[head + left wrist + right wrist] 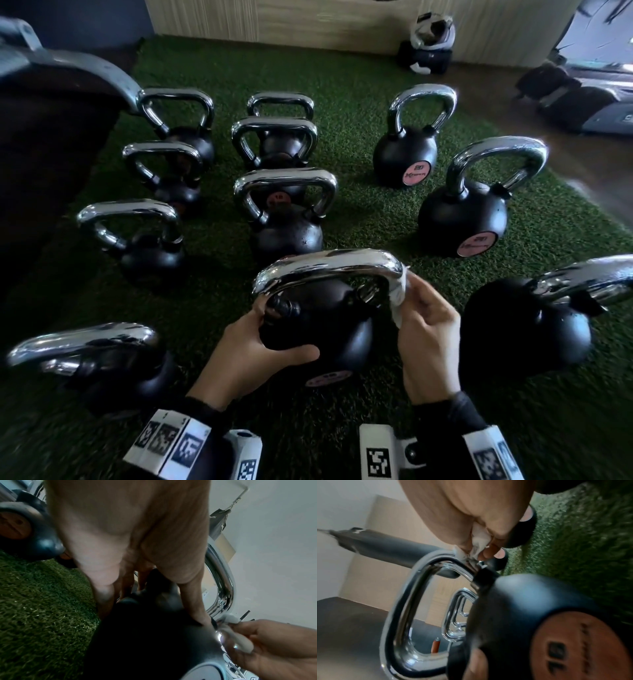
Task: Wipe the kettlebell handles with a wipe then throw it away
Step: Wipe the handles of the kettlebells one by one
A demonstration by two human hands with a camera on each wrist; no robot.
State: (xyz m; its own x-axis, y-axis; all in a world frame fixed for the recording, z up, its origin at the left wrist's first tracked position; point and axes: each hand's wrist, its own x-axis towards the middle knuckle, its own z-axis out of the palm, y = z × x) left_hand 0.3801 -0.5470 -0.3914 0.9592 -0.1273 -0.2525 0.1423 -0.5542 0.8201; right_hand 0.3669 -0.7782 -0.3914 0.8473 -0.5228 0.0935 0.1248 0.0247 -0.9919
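A black kettlebell [329, 325] with a chrome handle [329, 265] stands on the green turf right in front of me. My left hand [260, 339] grips the left side of its body, thumb across the front, fingers by the handle's left base. My right hand [424, 325] pinches a white wipe [399, 294] wrapped round the right leg of the handle. In the right wrist view the wipe [478, 539] sits bunched between my fingers against the chrome handle [412, 601] just above its black collar. The left wrist view shows the wipe [240, 641] in my right hand [274, 646].
Several other chrome-handled kettlebells stand on the turf [376, 212]: one at front left [102, 359], one at front right [527, 325], rows further back. A dark bench [44, 147] stands at left. A wood-panelled wall and bags lie beyond the turf.
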